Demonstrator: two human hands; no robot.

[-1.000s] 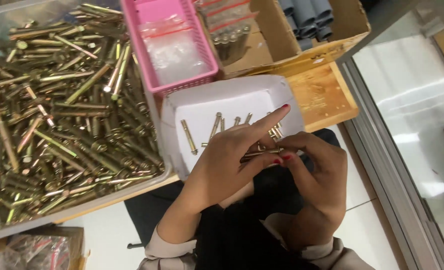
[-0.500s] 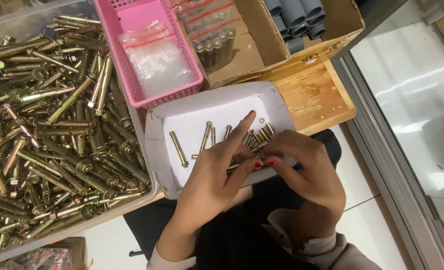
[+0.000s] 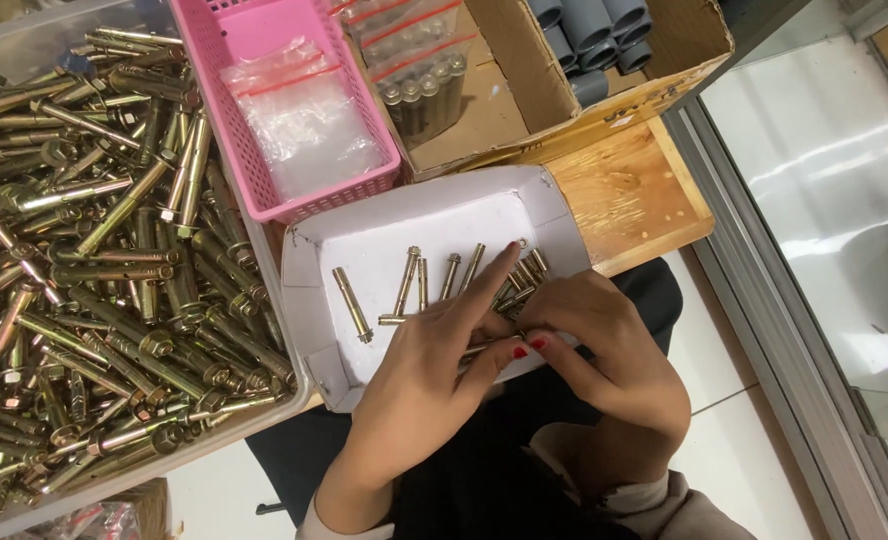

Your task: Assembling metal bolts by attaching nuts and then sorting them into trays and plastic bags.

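Both hands work over a shallow white cardboard tray [image 3: 364, 250] that sits at the near edge of the wooden counter [image 3: 644, 200], close to the body so the small parts stay within easy reach. The left hand [image 3: 424, 370] lies across the tray with its forefinger stretched out flat over a cluster of brass-coloured anchor bolts [image 3: 519, 280], its grip apart and pressing rather than holding, seemingly to keep them lined up. The right hand [image 3: 604, 350] meets it from the right, thumb and forefinger pinched together on the end of one bolt. A few loose bolts [image 3: 414, 285] lie spread in a row on the tray floor to the left. Further left, a clear bin [image 3: 274, 400] holds a big heap of longer bolts. A pink basket [image 3: 254, 190] with clear bags and a brown cardboard box [image 3: 664, 70] stand on the far side.
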